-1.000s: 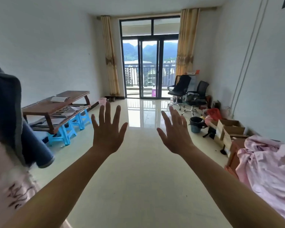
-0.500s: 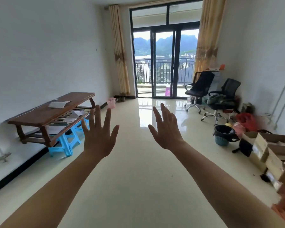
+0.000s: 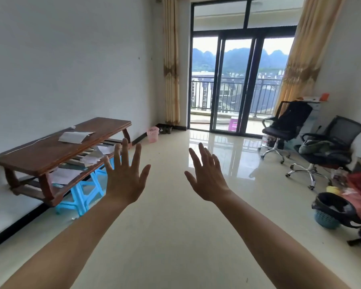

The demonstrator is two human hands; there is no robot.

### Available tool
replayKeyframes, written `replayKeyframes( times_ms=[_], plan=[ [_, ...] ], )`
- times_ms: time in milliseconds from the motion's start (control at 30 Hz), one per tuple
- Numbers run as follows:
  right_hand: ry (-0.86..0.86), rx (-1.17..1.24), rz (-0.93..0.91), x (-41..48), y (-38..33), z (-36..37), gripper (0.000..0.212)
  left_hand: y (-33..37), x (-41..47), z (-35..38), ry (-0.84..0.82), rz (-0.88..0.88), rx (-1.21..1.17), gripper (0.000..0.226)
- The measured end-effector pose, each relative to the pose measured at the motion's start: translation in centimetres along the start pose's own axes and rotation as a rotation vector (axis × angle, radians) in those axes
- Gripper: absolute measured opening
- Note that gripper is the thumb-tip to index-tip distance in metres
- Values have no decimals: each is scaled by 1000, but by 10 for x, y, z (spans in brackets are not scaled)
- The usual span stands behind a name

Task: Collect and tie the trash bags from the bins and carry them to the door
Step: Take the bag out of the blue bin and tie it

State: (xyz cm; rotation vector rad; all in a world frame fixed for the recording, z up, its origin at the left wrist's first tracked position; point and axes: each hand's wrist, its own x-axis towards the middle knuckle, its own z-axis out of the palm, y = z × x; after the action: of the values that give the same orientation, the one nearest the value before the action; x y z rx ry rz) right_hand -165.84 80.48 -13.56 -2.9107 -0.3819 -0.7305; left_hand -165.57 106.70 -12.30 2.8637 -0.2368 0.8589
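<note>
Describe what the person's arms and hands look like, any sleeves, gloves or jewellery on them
Both forearms are bare as far as the frame shows, with no sleeve in view. The left hand and right hand wear no gloves. No watch, bracelet or ring is visible on the backs of the hands, wrists or fingers.

Two bins stand on the floor: a pink bin by the far wall and a blue bin lined with one black trash bag. There are two black office chairs, one wooden counter and two curtains.

No legible text, label, brand, number or sign anywhere in view.
</note>
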Motion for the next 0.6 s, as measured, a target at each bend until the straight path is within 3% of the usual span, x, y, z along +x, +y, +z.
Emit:
replayKeyframes(
  times_ms=[300,600],
  plan=[
    [8,-35,124,165,110,84,74,-1,198,133,-90,66,-53,72],
    [-52,-99,316,268,291,165,76,109,392,288,-150,178,-126,74]
  ],
)
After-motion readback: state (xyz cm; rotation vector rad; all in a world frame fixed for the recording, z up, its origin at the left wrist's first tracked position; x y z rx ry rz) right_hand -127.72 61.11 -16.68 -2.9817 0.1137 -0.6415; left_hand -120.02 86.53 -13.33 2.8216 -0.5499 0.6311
